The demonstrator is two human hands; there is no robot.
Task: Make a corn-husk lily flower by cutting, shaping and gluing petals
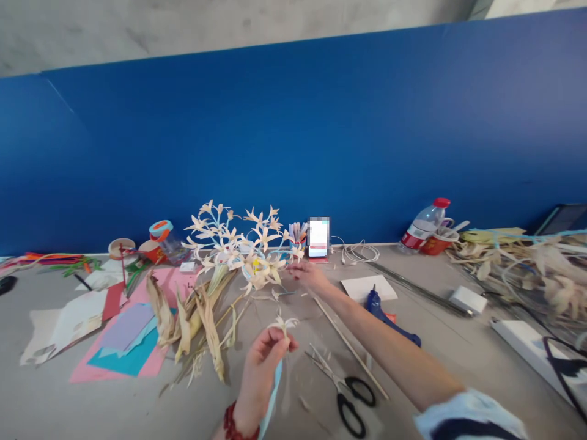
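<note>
My left hand point(265, 360) is closed in a pinch around a small pale husk flower point(284, 324), just below its petals. A light blue strip point(274, 394) hangs down from that hand, past the wrist. My right hand point(308, 275) is stretched forward, fingers extended and pointing left, beside a bunch of pale husk flowers point(263, 241) with light blue stems. Whether its fingertips touch the bunch I cannot tell. Black-handled scissors point(342, 385) lie partly open to the right of my left hand. Dried corn husks point(208, 324) are heaped to its left.
A phone point(318, 238) stands against the blue partition point(293, 140). A blue glue gun point(389, 318) and a thin stick point(351, 348) lie by my right forearm. Coloured paper point(128, 330) spreads at left; a bottle point(419, 229) and power strip point(532, 351) are at right.
</note>
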